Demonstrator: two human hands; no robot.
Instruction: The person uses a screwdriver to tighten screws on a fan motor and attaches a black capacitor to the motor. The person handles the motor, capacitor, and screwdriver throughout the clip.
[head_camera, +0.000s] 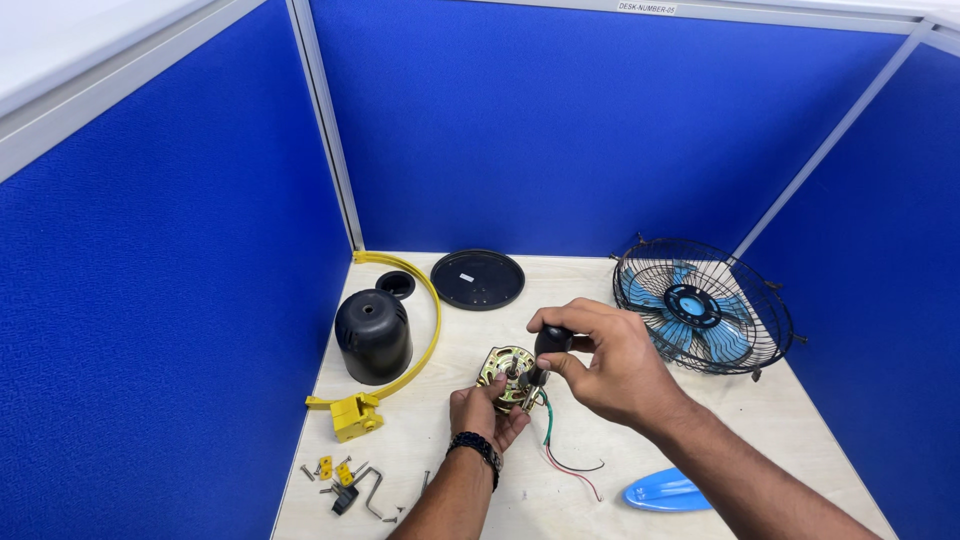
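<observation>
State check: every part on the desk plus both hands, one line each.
left hand: gripping the fan motor
fan motor: out of its housing, wires loose on the desk
right hand: shut on screwdriver handle
screwdriver: tip down at the motor
black motor cover: off, standing on the desk
fan cage: closed around the blue blades, detached
black round disc: lying flat
screws: loose, scattered

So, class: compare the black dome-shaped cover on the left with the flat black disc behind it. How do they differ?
The black dome cover is tall and rounded; the flat black disc lies low and thin. The dome cover has a small hole in its top; the disc bears a small pale label. Both are black, round, and rest untouched on the table.
</observation>
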